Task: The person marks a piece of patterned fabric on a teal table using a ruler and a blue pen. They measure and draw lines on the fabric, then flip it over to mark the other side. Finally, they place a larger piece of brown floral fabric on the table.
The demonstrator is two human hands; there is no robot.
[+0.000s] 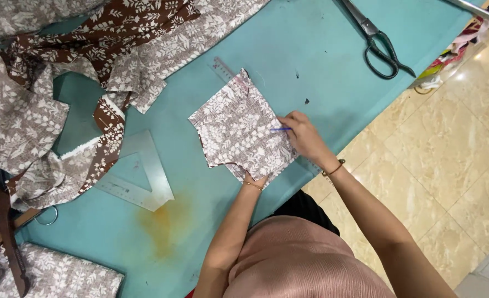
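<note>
Pinching a thin blue marking pen, the right hand has its grip closed on the pen at the right edge of a grey floral fabric piece, which lies flat on the teal surface. The left hand is pressed on the piece's near edge, fingers mostly hidden, so its grip cannot be told. The piece is judged light, limp and apt to shift or wrinkle; it is best held flat near its edges. Under its far corner a clear ruler shows. Left of the piece lie a clear set square and heaped brown and grey cloth; beyond it to the right, black scissors.
</note>
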